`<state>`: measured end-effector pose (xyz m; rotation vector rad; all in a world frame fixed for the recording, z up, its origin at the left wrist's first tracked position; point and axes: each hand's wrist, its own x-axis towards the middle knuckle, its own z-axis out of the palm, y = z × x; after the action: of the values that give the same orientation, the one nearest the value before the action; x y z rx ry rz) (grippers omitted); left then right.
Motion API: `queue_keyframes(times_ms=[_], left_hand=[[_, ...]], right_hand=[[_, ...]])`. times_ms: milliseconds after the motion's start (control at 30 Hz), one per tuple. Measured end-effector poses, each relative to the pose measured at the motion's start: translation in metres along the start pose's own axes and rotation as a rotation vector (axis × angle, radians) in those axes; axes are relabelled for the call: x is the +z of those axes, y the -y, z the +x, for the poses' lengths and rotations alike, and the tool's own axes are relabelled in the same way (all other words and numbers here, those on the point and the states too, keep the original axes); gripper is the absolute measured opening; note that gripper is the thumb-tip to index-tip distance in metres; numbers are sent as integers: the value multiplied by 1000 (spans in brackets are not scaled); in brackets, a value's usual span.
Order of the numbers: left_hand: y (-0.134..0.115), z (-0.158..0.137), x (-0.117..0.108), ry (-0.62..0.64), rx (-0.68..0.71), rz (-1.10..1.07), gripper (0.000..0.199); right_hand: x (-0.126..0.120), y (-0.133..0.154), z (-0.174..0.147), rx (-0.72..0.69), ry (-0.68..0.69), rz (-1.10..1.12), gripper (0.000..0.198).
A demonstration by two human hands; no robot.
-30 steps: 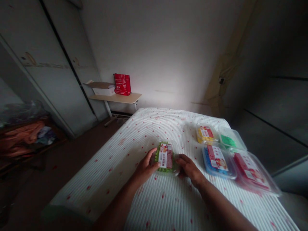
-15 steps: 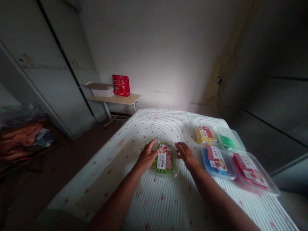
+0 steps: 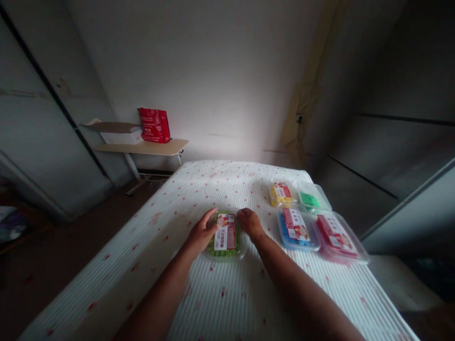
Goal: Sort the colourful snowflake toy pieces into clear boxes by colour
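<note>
Lidded clear box with green pieces (image 3: 226, 235) lies flat on the white ribbed cover (image 3: 222, 303), near middle of scene, label up, lid on. Both hands at it.

Left hand (image 3: 203, 233): at the box's far left corner, thumb over the lid edge beside the label, fingers reaching along the rim. Right hand (image 3: 250, 222): fingers curled at the far right corner. Both seem to touch the rim; cannot tell whether either has closed on it.

Change: one second ago the hands flanked the box lower down its left and right sides, the right one nearer its near corner. Half a second ago the right hand stood open just beside the far right corner; its fingers are now bent in against that corner. Left hand little altered since then. Box looks unmoved on the cover. View has swung right: everything sits further left in the frame, and the cloth heap at far left is mostly cut off.

Unchanged, to the right: four other clear boxes in a close group. Yellow box (image 3: 282, 192) far left of the group, bright green box (image 3: 311, 197) far right, blue box (image 3: 296, 229) near left, red box (image 3: 337, 237) near right.

Far left, against the wall: side table (image 3: 161, 148) bearing white carton (image 3: 122, 137) and red bag (image 3: 154, 125), also as before.
</note>
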<state>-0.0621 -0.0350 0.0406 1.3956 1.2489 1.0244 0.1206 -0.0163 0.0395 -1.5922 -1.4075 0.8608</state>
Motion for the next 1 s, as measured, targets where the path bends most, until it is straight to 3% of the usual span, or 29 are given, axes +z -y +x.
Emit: queue_keyframes(times_ms=[300, 467, 600, 733, 867, 1000], left_hand=[[-12, -9, -5, -32, -100, -125, 71], [1, -18, -5, -54, -174, -205, 60], [3, -29, 10, -56, -169, -263, 53], [2, -39, 37, -62, -170, -335, 57], [3, -39, 64, -117, -144, -389, 57], [-2, -32, 82, -98, -111, -374, 52]], right_hand=[[-18, 7, -31, -44, -6, -73, 48], [-34, -2, -64, 9, 292, 148, 62], [-45, -6, -83, 49, 374, 294, 64], [-61, -10, -95, 84, 347, 361, 65], [-78, -11, -107, 104, 225, 436, 77], [-91, -17, -123, 145, 177, 377, 83]])
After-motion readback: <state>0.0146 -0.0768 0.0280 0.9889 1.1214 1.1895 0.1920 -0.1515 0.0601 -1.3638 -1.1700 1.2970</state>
